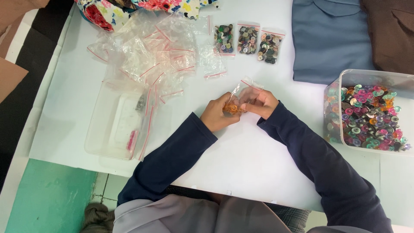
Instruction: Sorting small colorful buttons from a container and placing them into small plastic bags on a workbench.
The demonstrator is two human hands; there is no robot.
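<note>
orange buttons (233, 108) sit in the left hand (217, 114) grip, clenched around them; right hand (260, 102) pinches a clear zip bag (246, 88) just above the white worktop (241, 155), beside them.

Both arms, in dark navy sleeves, reach forward from the lower edge of the view and converge toward the centre. The left hand (217, 114) is curled, knuckles up, its fingers bent inward and closed around a small bag (241, 97) of orange pieces. The right hand (262, 103) lies just right of the bag, touching it, thumb and fingertips pinched on the bag's upper edge. The two hands meet at the bag, fingertips nearly touching. Both wrists are bare beyond the cuffs. The left forearm angles up and rightward, the right forearm up and leftward, forming an inverted V.
</note>
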